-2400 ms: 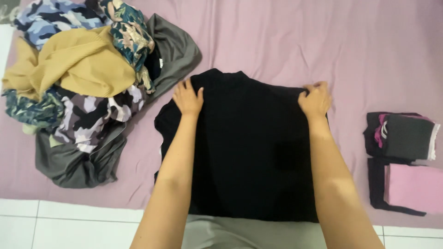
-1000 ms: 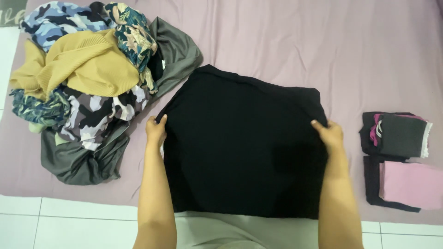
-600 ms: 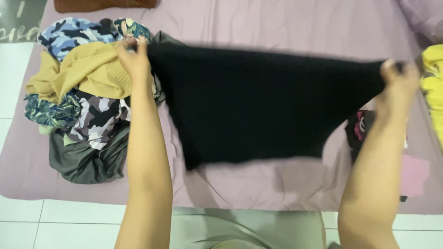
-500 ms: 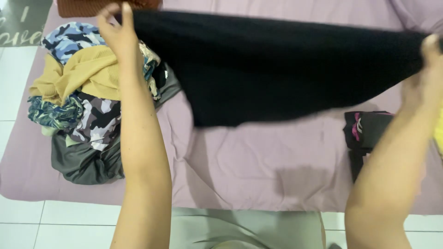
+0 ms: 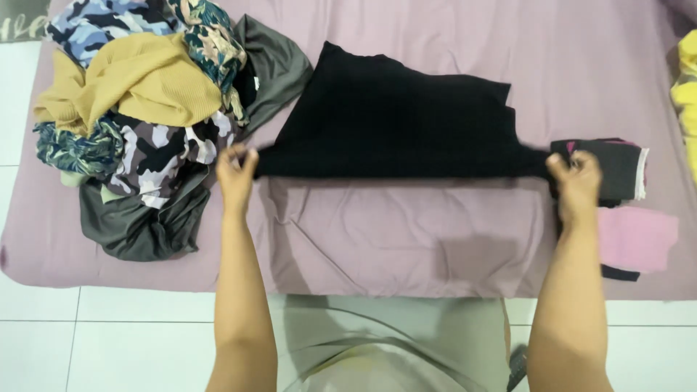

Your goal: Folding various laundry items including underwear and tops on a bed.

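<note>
A black garment [image 5: 396, 123] lies stretched wide across the pink mattress [image 5: 406, 232]. My left hand [image 5: 236, 170] pinches its near left corner, beside the heap of loose clothes. My right hand [image 5: 576, 181] grips its near right corner, just in front of the folded stack. The garment's near edge runs taut and straight between the two hands, and its far part lies flat on the sheet.
A heap of unfolded clothes [image 5: 141, 109] in mustard, camouflage, floral and grey fills the left side. Folded dark grey [image 5: 617, 167] and pink [image 5: 639, 236] pieces lie at the right. Something yellow [image 5: 686, 94] shows at the right edge. White floor tiles [image 5: 109, 341] border the mattress.
The black garment lay flat, then both hands lifted it high and spread it in the air. It has now come back down, stretched sideways with its near edge pulled taut.
</note>
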